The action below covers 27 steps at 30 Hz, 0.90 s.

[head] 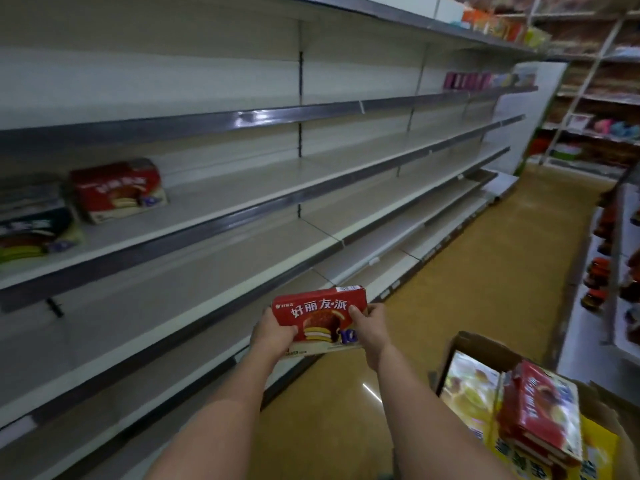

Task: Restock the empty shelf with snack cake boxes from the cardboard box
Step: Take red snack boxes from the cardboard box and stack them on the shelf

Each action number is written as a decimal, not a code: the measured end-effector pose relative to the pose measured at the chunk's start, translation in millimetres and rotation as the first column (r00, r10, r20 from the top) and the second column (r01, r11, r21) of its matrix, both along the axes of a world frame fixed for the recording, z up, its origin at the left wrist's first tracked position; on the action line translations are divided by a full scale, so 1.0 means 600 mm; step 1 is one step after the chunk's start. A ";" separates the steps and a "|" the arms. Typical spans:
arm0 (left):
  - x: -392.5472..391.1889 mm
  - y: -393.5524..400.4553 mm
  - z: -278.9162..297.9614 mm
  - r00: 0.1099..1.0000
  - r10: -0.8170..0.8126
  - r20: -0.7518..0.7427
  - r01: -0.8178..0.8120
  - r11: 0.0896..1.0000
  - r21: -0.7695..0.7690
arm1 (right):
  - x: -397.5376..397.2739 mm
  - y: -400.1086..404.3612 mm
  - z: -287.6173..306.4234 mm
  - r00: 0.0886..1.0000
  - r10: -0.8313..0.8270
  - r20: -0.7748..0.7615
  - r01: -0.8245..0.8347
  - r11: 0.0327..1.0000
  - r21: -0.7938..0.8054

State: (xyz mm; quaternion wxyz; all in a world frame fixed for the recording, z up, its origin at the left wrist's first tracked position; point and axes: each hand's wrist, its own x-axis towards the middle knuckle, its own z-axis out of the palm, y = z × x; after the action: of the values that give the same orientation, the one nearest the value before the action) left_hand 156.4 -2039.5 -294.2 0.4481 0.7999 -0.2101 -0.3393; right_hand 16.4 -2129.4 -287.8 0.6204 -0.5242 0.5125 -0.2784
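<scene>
I hold a red snack cake box in front of me, over the aisle floor beside the lower shelves. My left hand grips its left end and my right hand grips its right end. On the long white shelf to the left stand a red snack cake box and a dark one beside it. The open cardboard box sits at the lower right with more boxes inside, a red one on top.
Tiers of white shelving run along the left, with purple packs far down one tier. A second shelf unit with jars stands at the right. A tan floor aisle runs between them toward stocked shelves at the back.
</scene>
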 end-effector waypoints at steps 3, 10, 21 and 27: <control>0.060 0.037 0.019 0.991 0.106 0.085 -0.104 0.994 -0.032 | 0.072 0.026 0.024 0.995 0.084 -0.048 -0.089 0.991 -0.100; 0.184 0.104 0.090 0.936 0.272 0.223 -0.256 0.962 -0.098 | 0.238 0.064 0.057 0.960 0.168 -0.226 -0.229 0.933 -0.277; 0.343 0.162 0.129 0.866 0.418 0.273 -0.345 0.896 -0.279 | 0.430 0.132 0.134 0.972 0.236 -0.023 -0.235 0.945 -0.226; 0.413 0.149 0.120 0.870 0.437 0.229 -0.375 0.887 -0.270 | 0.497 0.112 0.145 0.942 0.321 0.094 -0.299 0.934 -0.196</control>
State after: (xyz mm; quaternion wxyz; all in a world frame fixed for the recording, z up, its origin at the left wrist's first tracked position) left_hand 404.2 -1950.0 -222.0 0.5592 0.8127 -0.1337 -0.0939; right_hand 314.4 -2062.1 -200.9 0.6378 -0.6336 0.3567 -0.2539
